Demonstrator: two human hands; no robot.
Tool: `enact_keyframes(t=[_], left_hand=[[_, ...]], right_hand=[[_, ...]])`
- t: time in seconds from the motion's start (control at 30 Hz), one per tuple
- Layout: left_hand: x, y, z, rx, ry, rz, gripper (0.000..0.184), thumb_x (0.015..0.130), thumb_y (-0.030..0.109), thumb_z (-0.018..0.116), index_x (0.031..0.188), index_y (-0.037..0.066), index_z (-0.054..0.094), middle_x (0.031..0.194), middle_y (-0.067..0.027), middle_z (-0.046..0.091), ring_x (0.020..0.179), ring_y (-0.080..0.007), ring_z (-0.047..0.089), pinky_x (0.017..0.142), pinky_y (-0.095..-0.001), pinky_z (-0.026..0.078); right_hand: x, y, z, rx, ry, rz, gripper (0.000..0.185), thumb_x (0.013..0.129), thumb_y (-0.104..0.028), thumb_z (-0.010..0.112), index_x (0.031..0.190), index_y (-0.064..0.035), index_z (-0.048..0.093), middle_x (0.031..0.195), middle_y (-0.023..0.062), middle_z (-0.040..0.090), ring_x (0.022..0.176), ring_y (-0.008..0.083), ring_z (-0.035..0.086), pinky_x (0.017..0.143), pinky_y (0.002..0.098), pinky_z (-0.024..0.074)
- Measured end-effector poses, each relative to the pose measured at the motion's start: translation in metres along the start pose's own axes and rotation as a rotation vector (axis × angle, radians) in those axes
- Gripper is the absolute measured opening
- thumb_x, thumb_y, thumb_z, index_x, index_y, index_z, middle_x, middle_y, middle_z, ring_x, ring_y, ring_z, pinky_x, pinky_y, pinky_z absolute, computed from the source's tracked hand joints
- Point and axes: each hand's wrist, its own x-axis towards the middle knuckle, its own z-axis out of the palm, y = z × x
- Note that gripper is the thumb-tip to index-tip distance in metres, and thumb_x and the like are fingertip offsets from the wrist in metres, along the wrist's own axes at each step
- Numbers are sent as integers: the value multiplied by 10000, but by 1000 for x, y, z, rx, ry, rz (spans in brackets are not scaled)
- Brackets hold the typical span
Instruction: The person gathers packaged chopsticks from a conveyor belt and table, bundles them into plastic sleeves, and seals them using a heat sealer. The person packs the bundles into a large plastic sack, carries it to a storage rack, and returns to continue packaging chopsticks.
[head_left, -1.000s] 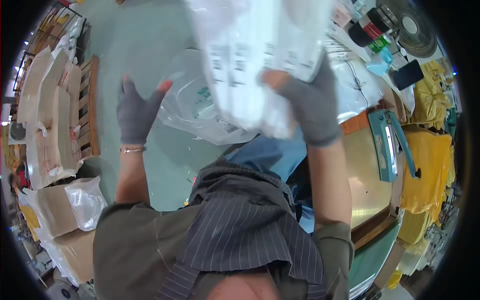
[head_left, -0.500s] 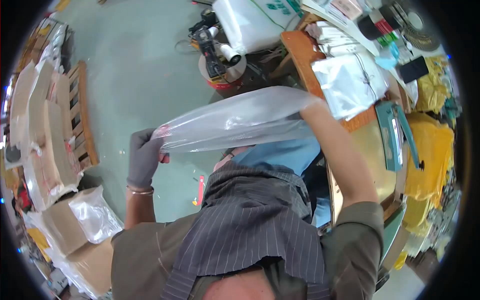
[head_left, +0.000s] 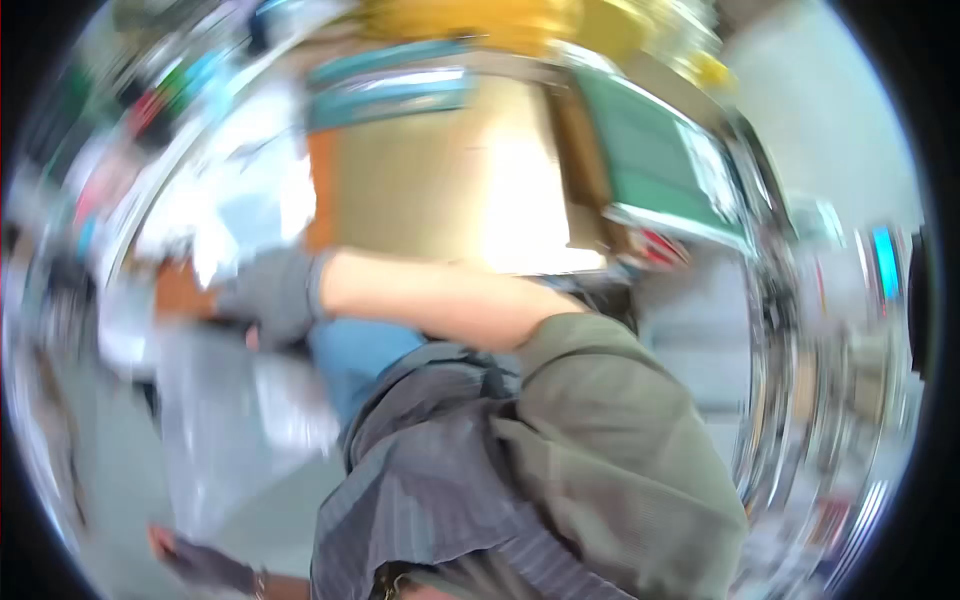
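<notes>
Motion blurs the view. My right hand [head_left: 272, 298], in a grey fingerless glove, is bent round the upper edge of a clear plastic bag [head_left: 235, 425] at the left. The bag hangs loosely over the floor beside my blue-clad leg. Low at the left edge, my left hand [head_left: 205, 566], gloved the same way, is held away from the bag with its fingers stretched out and nothing visible in it.
Beyond my right arm lies a gold-coloured worktop [head_left: 430, 170] with a teal device [head_left: 390, 92] on its far side. White plastic packs [head_left: 235, 205] lie left of it. A green panel [head_left: 655, 150] and yellow material [head_left: 470, 22] are farther off.
The view has swung round to the right, bringing the worktop to the centre. The bag, earlier stretched between both hands, now hangs by my right hand; my left hand has let go.
</notes>
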Motion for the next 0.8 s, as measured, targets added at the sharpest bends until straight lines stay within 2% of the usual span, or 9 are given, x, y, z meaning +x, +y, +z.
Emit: enact_keyframes(t=[0.03,0.13,0.3,0.37,0.4,0.47,0.63,0.67,0.8], left_hand=[[-3,69,23,-236,-71,-41,287,941,177,469,1116,-15,590,1089,-124,619,980,-185,581,901,-276,441],[-7,146,105,-380,-616,343,273,919,145,492,1116,-25,571,1100,-116,598,1003,-206,558,890,-297,425],[-96,331,131,-702,-1220,1016,227,867,60,489,1060,-15,581,1019,-117,599,974,-215,552,867,-288,405],[-141,390,140,-834,-1259,1278,195,836,45,543,1019,-6,586,997,-121,601,950,-222,567,842,-286,421],[-168,414,150,-877,-1312,1309,193,821,43,568,1008,-2,588,985,-127,600,933,-234,575,831,-290,431],[-226,461,168,-943,-1404,1370,205,796,41,609,998,4,590,971,-139,602,909,-260,589,820,-302,447],[-364,572,238,-973,-1333,1584,290,803,140,626,1056,12,564,1041,-169,590,966,-316,575,842,-352,454],[-391,596,259,-920,-1291,1647,333,819,198,617,1089,14,549,1083,-184,577,1002,-331,562,859,-372,449],[-507,691,316,-690,-1196,1673,533,849,374,555,1228,9,472,1275,-199,455,1176,-353,426,981,-418,340]], right_hand=[[-38,15,2,-34,60,139,440,722,-377,638,1012,-56,556,974,157,605,909,333,592,780,436,462],[-164,32,-1,25,222,539,462,750,-345,630,1104,-59,547,1047,169,593,993,336,564,837,428,449],[-357,0,-1,386,1105,970,375,823,-257,587,1107,-13,567,934,112,631,892,197,613,807,310,472],[-416,-15,3,286,1432,1136,291,828,-175,593,1065,-6,590,895,76,641,835,119,600,769,259,471],[-448,-9,15,333,1603,1157,289,811,-217,599,1036,-36,609,877,102,650,821,171,617,757,290,475],[-500,-17,9,374,1736,1162,240,832,-171,594,998,1,613,848,68,643,803,116,595,735,261,470],[-623,48,-32,237,1762,1207,239,866,-163,576,1038,3,587,855,39,626,802,103,579,743,244,472],[-652,71,-46,-70,1619,1326,212,874,-162,572,1007,2,593,845,29,618,788,94,568,728,233,461],[-765,156,-97,-322,1663,1482,215,850,-156,586,1003,-6,607,837,47,633,761,111,560,718,238,450]])
